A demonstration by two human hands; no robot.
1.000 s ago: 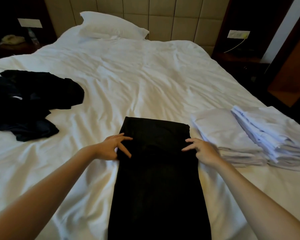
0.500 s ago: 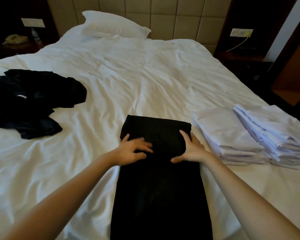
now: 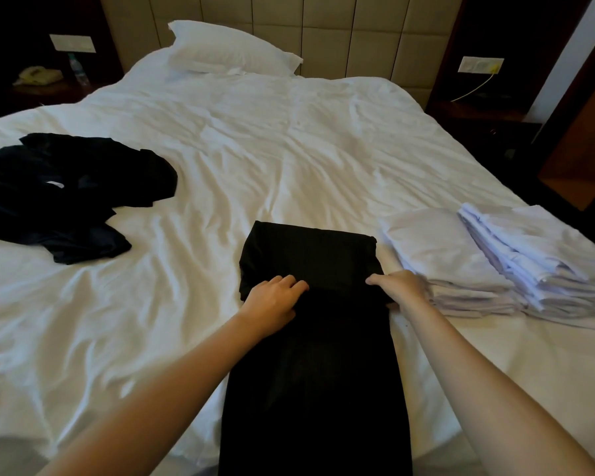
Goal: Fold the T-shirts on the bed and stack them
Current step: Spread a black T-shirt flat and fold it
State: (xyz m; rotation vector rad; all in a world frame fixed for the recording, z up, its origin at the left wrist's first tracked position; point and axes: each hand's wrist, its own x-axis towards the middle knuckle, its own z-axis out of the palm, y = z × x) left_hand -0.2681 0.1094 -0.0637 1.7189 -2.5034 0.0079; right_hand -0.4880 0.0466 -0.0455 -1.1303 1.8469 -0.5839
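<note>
Straight ahead, a wide bed with a rumpled white sheet fills a dim room. One white pillow lies against a padded beige headboard. A dark nightstand on the left holds a telephone and a bottle.

A long, folded black T-shirt lies centred at the near edge. The left hand rests on it with bent fingers; whether it pinches the cloth is unclear. The right hand clamps the shirt's right edge, thumb on top.

Loose dark shirts are heaped at the far left. Two stacks of folded white shirts sit just beside the right hand.
</note>
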